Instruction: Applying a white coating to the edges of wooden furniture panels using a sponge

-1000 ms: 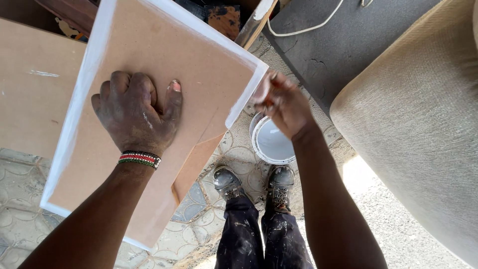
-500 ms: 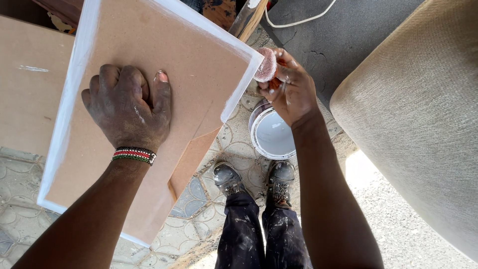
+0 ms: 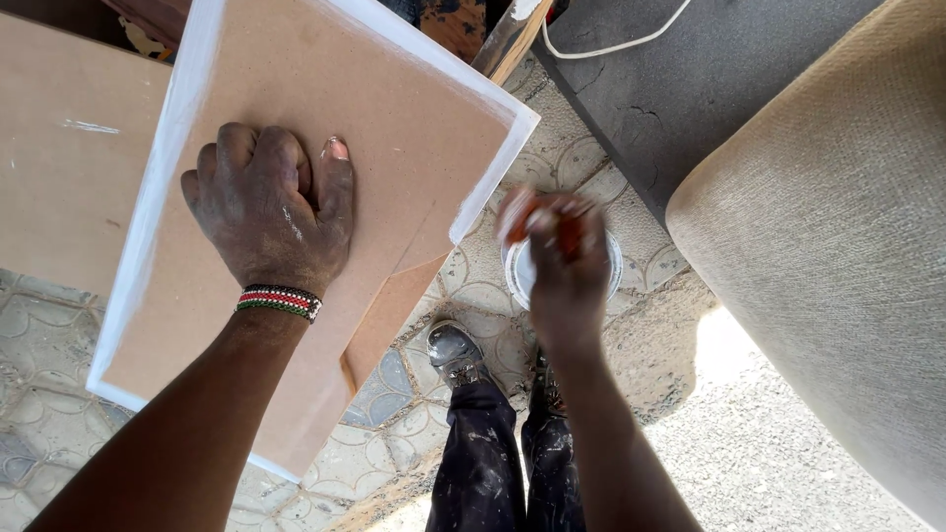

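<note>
My left hand (image 3: 271,212) rests as a loose fist on a brown fibreboard panel (image 3: 394,128), pressing it down. The panel's edges are coated in white paint. My right hand (image 3: 554,251) is blurred and grips a small roller with an orange handle (image 3: 532,219), holding it over a small white paint bucket (image 3: 606,266) on the ground. The hand hides most of the bucket. The roller sits just off the panel's right corner.
A second brown board (image 3: 59,158) lies at the left. A beige upholstered seat (image 3: 838,227) fills the right side, with a dark grey slab (image 3: 690,79) and white cord behind it. My two shoes (image 3: 455,353) stand on patterned paving below the bucket.
My right hand has dropped from the panel's right edge down over the paint bucket with the roller. The left hand has kept its place on the panel.
</note>
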